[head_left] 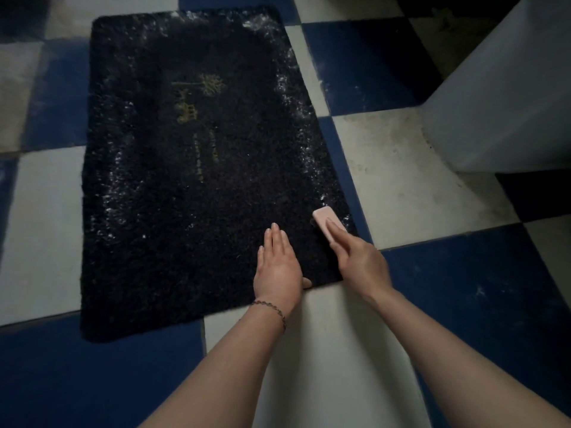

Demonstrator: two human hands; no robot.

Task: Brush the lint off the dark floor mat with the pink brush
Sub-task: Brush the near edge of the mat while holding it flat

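The right hand (360, 262) gripped the brush (329, 223) at the mat's (185, 180) near corner, left hand (278, 264) pressing flat; sweeping the lint (293, 97) likely came next.

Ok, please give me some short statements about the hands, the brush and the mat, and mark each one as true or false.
1. The right hand grips the pink brush. True.
2. The brush is at the far left corner of the dark floor mat. False: it is on the near right corner.
3. The left hand rests flat on the mat with straight fingers. True.
4. The left hand holds a second brush. False: it holds nothing.
5. White lint shows along the mat's right edge. True.
6. The mat lies on a plain wooden floor. False: the floor has blue and white tiles.
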